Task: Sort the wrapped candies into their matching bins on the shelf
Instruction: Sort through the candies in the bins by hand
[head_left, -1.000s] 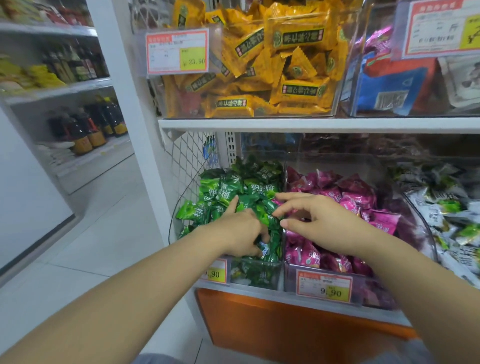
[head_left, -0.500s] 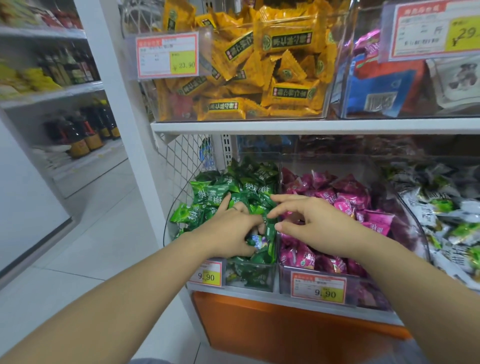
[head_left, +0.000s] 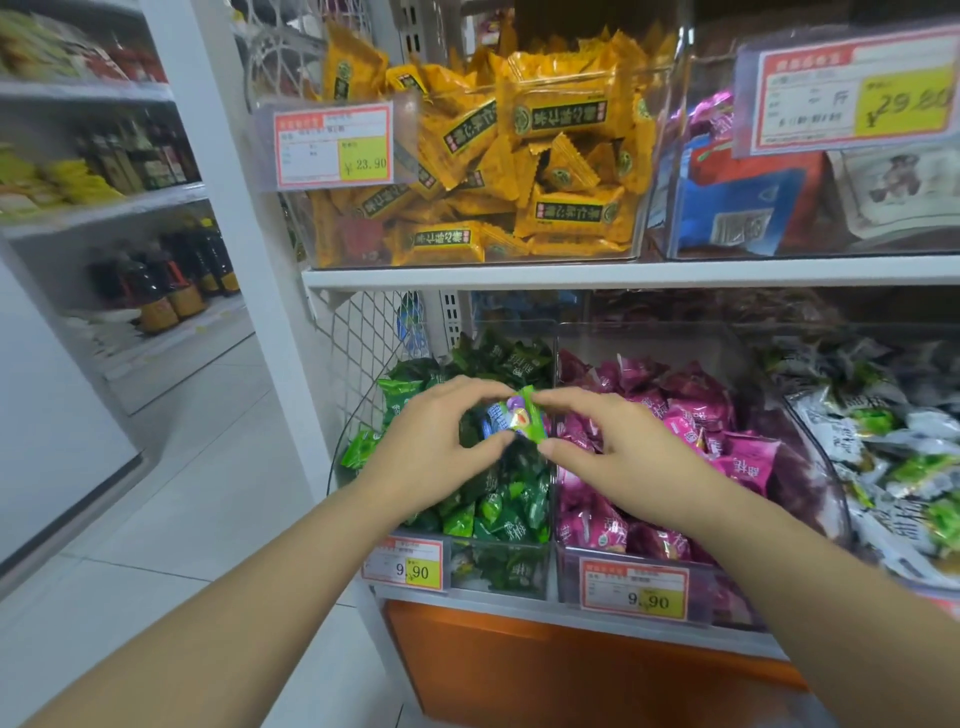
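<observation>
Both hands are above the green-candy bin (head_left: 501, 569). Left hand (head_left: 436, 452) and right hand (head_left: 623, 457) pinch one odd candy (head_left: 514, 420) between thumb and forefinger, one at each end. The wrapper is green, blue and purple, with no plain match here or in the magenta-candy bin (head_left: 727, 603). Best to read the print first, then carry it one-handed.

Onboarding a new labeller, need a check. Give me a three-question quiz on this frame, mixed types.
1. True or false: the left hand and the right hand both pinch one wrapped candy.
2. The wrapped candy is held over which bin? A) green-candy bin B) pink-candy bin C) white-wrapper bin
3. Fill in: the price tag on the yellow-candy bin reads ___.
Key: 1 true; 2 A; 3 23.90.
</observation>
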